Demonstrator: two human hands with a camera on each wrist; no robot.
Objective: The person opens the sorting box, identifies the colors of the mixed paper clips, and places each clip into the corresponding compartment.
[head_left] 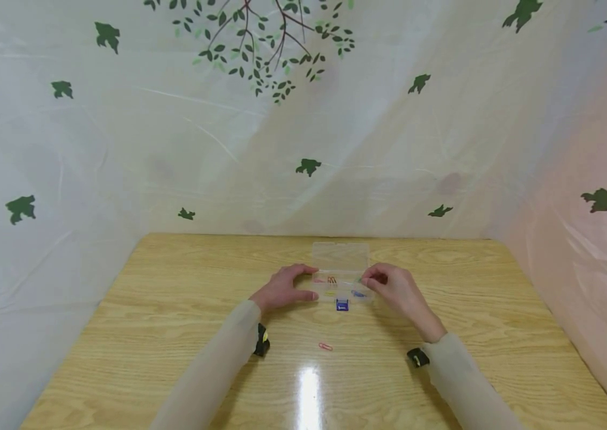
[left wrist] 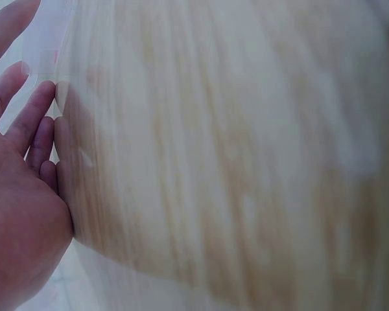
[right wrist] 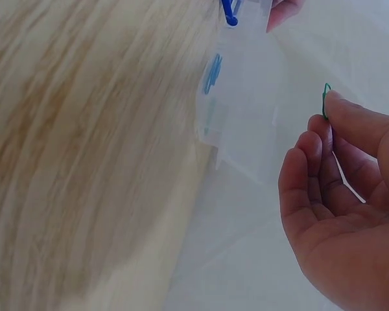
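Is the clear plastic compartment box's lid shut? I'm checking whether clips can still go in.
No, the clear plastic compartment box has its lid raised at the back, with coloured paper clips exposed inside.

A makeshift recording booth: a wooden table (head_left: 174,298) enclosed by leaf-printed plastic sheeting (head_left: 120,149).
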